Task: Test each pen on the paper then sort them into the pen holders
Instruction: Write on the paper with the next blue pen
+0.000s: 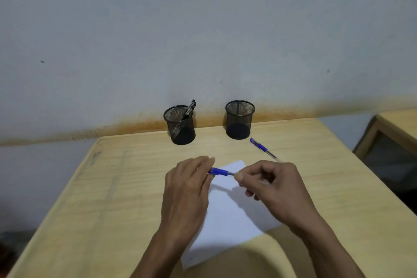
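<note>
Left hand point(187, 189) and right hand point(270, 187) both gripping a blue capped plastic pen point(220, 172) over white paper sheet point(232, 214) on pale wooden counter point(112, 198); two black mesh pen holders point(239, 119) behind.

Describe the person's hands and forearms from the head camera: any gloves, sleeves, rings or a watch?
Both hands are bare: no gloves on the left hand or the right hand. No rings show on the visible fingers. Both forearms are bare down to the bottom edge of the picture, with no sleeve, watch, bracelet or marking in view.
</note>
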Demonstrator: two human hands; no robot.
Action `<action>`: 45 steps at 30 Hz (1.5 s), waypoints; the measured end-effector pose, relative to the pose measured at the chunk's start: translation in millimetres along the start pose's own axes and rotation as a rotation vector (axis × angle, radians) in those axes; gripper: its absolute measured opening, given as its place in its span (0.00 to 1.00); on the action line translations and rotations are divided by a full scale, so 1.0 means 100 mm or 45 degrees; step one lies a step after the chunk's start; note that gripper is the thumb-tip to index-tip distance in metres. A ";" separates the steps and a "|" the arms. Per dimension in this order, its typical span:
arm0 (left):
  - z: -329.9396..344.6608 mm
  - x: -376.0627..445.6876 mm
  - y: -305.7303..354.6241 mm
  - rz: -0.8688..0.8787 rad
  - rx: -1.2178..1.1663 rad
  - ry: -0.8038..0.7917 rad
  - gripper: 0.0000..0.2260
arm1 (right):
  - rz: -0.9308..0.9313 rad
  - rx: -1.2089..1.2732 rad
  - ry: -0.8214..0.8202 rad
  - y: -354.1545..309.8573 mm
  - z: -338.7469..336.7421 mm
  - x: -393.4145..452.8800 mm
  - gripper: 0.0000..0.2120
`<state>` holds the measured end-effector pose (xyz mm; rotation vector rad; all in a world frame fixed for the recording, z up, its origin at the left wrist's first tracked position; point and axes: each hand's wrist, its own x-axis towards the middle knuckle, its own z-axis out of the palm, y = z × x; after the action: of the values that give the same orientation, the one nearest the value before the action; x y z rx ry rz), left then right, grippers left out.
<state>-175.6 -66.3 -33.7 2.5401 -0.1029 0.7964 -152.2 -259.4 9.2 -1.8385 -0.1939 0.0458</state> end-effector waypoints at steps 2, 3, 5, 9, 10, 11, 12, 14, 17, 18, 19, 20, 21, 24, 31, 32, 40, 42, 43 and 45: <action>-0.08 -0.07 -0.02 0.010 0.022 -0.003 0.16 | 0.050 0.263 0.043 -0.06 0.06 -0.06 0.06; -0.11 -0.11 -0.02 0.006 0.000 -0.017 0.16 | 0.073 0.372 0.070 -0.07 0.10 -0.08 0.06; -0.18 -0.16 0.02 -0.015 -0.074 -0.042 0.14 | 0.087 0.484 0.088 -0.08 0.22 -0.11 0.05; -0.30 -0.25 0.12 -0.121 -0.258 -0.083 0.08 | 0.029 0.415 -0.001 -0.06 0.52 -0.20 0.05; -0.33 -0.27 0.12 -0.186 -0.309 -0.089 0.07 | 0.024 0.403 -0.002 -0.05 0.56 -0.20 0.05; -0.35 -0.30 0.12 -0.240 -0.355 -0.093 0.05 | 0.030 0.392 0.001 -0.04 0.57 -0.18 0.07; -0.38 -0.32 0.11 -0.266 -0.380 -0.100 0.04 | 0.048 0.388 -0.006 -0.01 0.58 -0.15 0.07; -0.42 -0.33 0.11 -0.262 -0.372 -0.141 0.05 | 0.098 0.412 -0.069 0.04 0.59 -0.11 0.08; -0.50 -0.32 0.11 -0.269 -0.369 -0.205 0.10 | 0.131 0.521 -0.130 0.05 0.60 -0.06 0.07; -0.53 -0.33 0.07 -0.316 -0.377 -0.229 0.13 | 0.147 0.599 -0.074 0.04 0.54 -0.02 0.08; -0.58 -0.37 0.00 -0.384 -0.397 -0.250 0.15 | 0.165 0.708 0.022 0.02 0.44 0.06 0.09; -0.63 -0.43 -0.08 -0.457 -0.413 -0.259 0.15 | 0.162 0.813 0.134 0.00 0.29 0.14 0.09; -0.68 -0.49 -0.19 -0.513 -0.404 -0.254 0.15 | 0.136 0.882 0.241 -0.03 0.13 0.23 0.10; -0.72 -0.61 -0.49 -0.596 -0.281 -0.153 0.13 | 0.044 0.812 0.317 -0.08 -0.06 0.37 0.10; -0.47 -0.12 -0.71 -0.631 -0.225 -0.043 0.11 | 0.096 0.650 0.137 0.16 0.39 0.29 0.10; -0.44 -0.04 -0.74 -0.641 -0.222 -0.056 0.10 | 0.096 0.643 0.138 0.19 0.40 0.28 0.10; -0.02 0.59 -0.87 -0.639 -0.120 -0.262 0.08 | 0.123 0.586 0.198 0.32 0.35 0.33 0.10; 0.08 0.70 -0.89 -0.636 -0.109 -0.306 0.09 | 0.120 0.555 0.191 0.36 0.35 0.36 0.11; 0.12 0.74 -0.90 -0.641 -0.105 -0.322 0.08 | 0.121 0.548 0.188 0.38 0.36 0.37 0.11; 0.20 0.80 -0.94 -0.681 -0.090 -0.374 0.09 | 0.131 0.549 0.190 0.42 0.37 0.39 0.10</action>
<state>-79.5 13.3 -42.6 2.4256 0.4290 0.2075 -114.2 -228.6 -38.3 -1.4130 0.0165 0.0199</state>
